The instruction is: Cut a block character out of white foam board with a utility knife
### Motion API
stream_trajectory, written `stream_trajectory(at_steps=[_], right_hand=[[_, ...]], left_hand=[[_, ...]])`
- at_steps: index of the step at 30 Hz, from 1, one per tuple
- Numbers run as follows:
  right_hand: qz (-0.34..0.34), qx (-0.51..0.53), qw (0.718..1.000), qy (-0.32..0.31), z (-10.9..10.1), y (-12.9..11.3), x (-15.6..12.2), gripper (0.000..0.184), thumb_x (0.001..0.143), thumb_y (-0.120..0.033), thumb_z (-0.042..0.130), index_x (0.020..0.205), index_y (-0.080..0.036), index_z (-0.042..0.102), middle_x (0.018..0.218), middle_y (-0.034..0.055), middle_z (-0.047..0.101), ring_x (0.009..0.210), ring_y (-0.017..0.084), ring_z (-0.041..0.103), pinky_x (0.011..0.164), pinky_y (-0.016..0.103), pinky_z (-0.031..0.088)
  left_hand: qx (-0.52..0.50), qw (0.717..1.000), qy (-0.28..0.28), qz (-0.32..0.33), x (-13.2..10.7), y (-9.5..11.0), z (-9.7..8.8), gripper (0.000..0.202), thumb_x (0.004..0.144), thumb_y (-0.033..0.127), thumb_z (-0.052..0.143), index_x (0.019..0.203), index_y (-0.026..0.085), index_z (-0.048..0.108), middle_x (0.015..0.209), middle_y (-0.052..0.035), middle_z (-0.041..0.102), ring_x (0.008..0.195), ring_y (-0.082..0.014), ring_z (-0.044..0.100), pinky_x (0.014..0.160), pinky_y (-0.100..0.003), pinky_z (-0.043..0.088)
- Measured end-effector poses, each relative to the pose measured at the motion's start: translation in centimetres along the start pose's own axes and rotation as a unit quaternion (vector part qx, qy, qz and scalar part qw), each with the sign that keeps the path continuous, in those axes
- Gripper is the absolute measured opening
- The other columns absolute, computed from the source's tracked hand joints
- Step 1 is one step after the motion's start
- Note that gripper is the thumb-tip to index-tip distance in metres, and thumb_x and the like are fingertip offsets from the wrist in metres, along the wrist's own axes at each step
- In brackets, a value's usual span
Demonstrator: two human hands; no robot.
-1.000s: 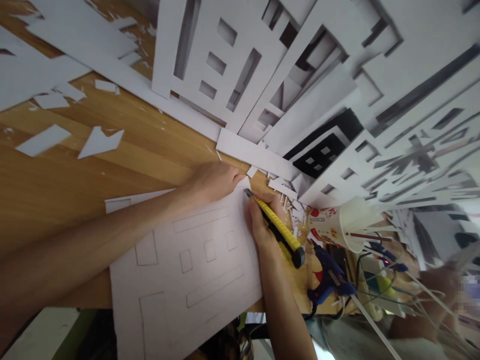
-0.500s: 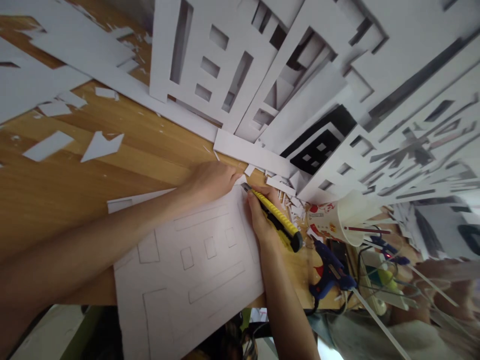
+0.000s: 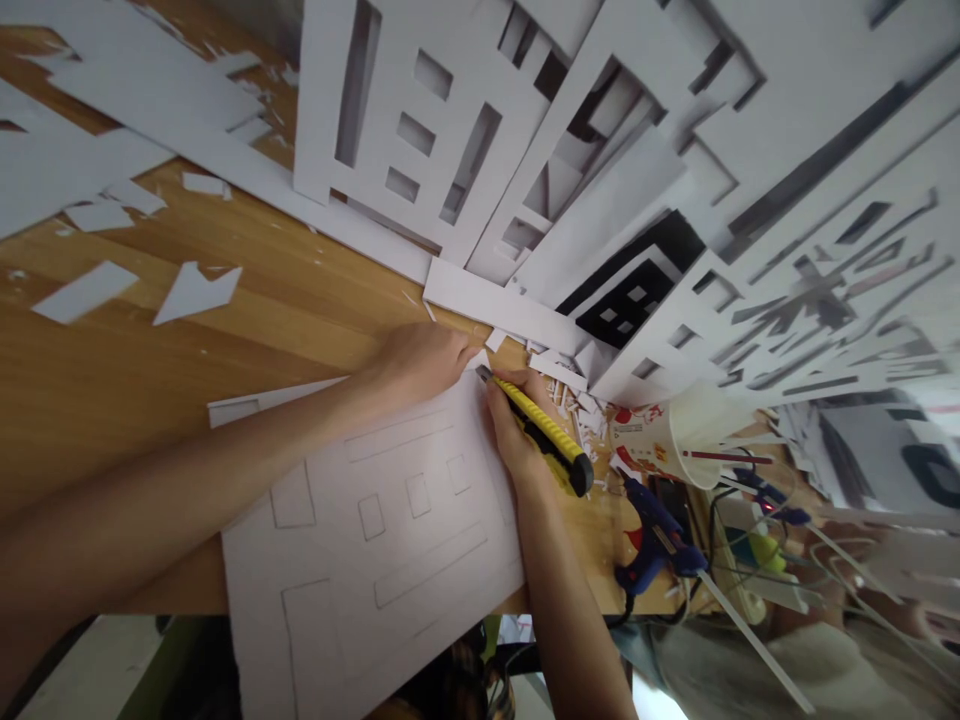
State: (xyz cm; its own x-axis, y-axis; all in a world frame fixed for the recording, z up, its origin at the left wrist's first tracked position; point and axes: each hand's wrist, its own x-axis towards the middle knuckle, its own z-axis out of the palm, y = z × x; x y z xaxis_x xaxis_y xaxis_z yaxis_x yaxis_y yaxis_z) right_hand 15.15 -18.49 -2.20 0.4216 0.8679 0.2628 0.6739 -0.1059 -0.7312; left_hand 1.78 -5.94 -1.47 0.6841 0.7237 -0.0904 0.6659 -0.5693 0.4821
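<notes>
A white board (image 3: 337,640) marked with pencilled rectangles lies on the table and overhangs its front edge. My right hand (image 3: 517,420) is closed round a yellow utility knife (image 3: 541,420), whose blade tip meets the board's far right corner. My left hand (image 3: 427,358) rests at the board's far edge, just left of the blade. Its fingers are curled together beside a small white bit at that corner; whatever they pinch is hidden. The left forearm crosses over the board and covers part of the drawing.
White cut-out panels (image 3: 465,60) with window holes stand behind the hands. Offcuts (image 3: 196,292) litter the wooden table (image 3: 300,300). To the right are a paper cup (image 3: 649,440), a blue glue gun (image 3: 656,540) with a long glue stick, cables and another person's arm.
The whole view has shifted slightly. Both hands and the knife keep nearly the same place at the board's far corner.
</notes>
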Motion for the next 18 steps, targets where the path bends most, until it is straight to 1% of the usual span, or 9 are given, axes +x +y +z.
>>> stream_trajectory(at_steps=[3, 5, 10, 13, 16, 18], right_hand=[[0.002, 0.008, 1.0, 0.004, 0.0, -0.5, 0.3, 0.018, 0.088, -0.043, 0.064, 0.091, -0.025, 0.066, 0.082, 0.0009, 0.07, 0.077, 0.02, 0.064, 0.077, 0.037, 0.051], [-0.007, 0.016, 1.0, 0.001, 0.2, -0.6, 0.4, 0.018, 0.088, -0.042, 0.063, 0.09, -0.025, 0.066, 0.081, 0.0003, 0.068, 0.075, 0.019, 0.062, 0.076, 0.036, 0.051], [-0.023, 0.036, 0.999, -0.002, 0.7, 0.2, 0.6, 0.012, 0.087, -0.038, 0.06, 0.085, -0.026, 0.063, 0.075, -0.0015, 0.062, 0.07, 0.017, 0.059, 0.075, 0.035, 0.05], [-0.026, 0.014, 1.0, -0.002, 0.8, 0.6, 0.6, 0.012, 0.086, -0.037, 0.059, 0.082, -0.026, 0.062, 0.073, -0.0018, 0.063, 0.07, 0.017, 0.059, 0.077, 0.036, 0.049], [-0.034, -0.017, 0.999, 0.006, 0.8, 0.9, 0.6, 0.013, 0.085, -0.037, 0.058, 0.08, -0.025, 0.063, 0.074, -0.0014, 0.066, 0.071, 0.018, 0.06, 0.08, 0.038, 0.049], [-0.046, -0.018, 0.999, 0.012, 0.7, 1.0, 0.6, 0.013, 0.085, -0.037, 0.06, 0.081, -0.026, 0.065, 0.074, -0.0017, 0.067, 0.072, 0.019, 0.06, 0.083, 0.04, 0.049]], left_hand=[[0.01, 1.0, 0.002, 0.001, -0.2, 0.1, -0.1, 0.056, 0.104, 0.048, 0.027, 0.098, 0.017, 0.074, 0.091, -0.0127, 0.075, 0.085, -0.028, 0.067, 0.074, -0.038, 0.045], [0.011, 1.0, 0.009, 0.006, -0.4, 0.2, -0.3, 0.055, 0.105, 0.046, 0.027, 0.099, 0.017, 0.073, 0.091, -0.0127, 0.075, 0.085, -0.0277, 0.067, 0.074, -0.038, 0.044], [-0.006, 1.0, 0.01, 0.001, -0.6, 0.4, -0.4, 0.054, 0.105, 0.045, 0.029, 0.097, 0.015, 0.073, 0.089, -0.0126, 0.074, 0.085, -0.028, 0.067, 0.076, -0.039, 0.044], [-0.012, 1.0, 0.019, 0.002, -0.6, 0.3, -0.4, 0.054, 0.105, 0.045, 0.029, 0.098, 0.015, 0.074, 0.09, -0.0121, 0.074, 0.086, -0.027, 0.066, 0.077, -0.038, 0.045], [-0.02, 1.0, 0.006, -0.009, -0.4, 0.2, -0.5, 0.053, 0.104, 0.046, 0.031, 0.097, 0.018, 0.075, 0.093, -0.0119, 0.076, 0.088, -0.0266, 0.067, 0.077, -0.037, 0.046], [-0.033, 0.999, 0.009, -0.011, -0.3, 0.2, -0.5, 0.053, 0.103, 0.047, 0.031, 0.098, 0.018, 0.075, 0.096, -0.0127, 0.077, 0.089, -0.0265, 0.068, 0.077, -0.037, 0.047]])
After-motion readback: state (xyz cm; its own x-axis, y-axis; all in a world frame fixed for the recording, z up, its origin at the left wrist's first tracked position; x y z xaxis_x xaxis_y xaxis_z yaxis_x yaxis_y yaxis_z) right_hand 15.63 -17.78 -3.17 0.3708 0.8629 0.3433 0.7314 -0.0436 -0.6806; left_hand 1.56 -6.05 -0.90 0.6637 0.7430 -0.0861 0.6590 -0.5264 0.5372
